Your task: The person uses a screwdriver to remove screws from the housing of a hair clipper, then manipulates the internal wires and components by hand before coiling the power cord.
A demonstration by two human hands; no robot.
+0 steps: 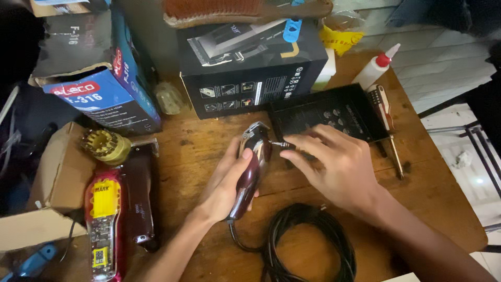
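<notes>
Far left of the left hand: an open cardboard box [47, 193] at the table edge, with a blue carton [99, 89] lying above it. Nearer, still left of that hand, a red-and-yellow tool [104, 224] is laid flat beside a maroon casing [140, 203]; a yellow toothed part [107, 146] sits at their top end.

Left hand [222, 185]: closed around the maroon clipper [251, 169], thumb on its upper face, fingers wrapped under. The clipper is held just above the wooden table [198, 141], blade end pointed away from the person. Its black cord [308, 243] is coiled below both hands, toward the person.

Beyond the clipper, a black clipper box [245, 78] is stood on the table, with a brush [229, 10] laid on top.

Right hand [339, 164]: fingers pinched on a small metal bit [284, 144] at the clipper's right side near the head. Whether bit and clipper actually touch cannot be told. The hand partly overlaps a black tray [334, 112] lying just beyond it.

Right of that hand: a screwdriver [389, 133] is laid along the tray's edge. Past it, a white bottle with red cap [377, 65] is seen, tilted.
</notes>
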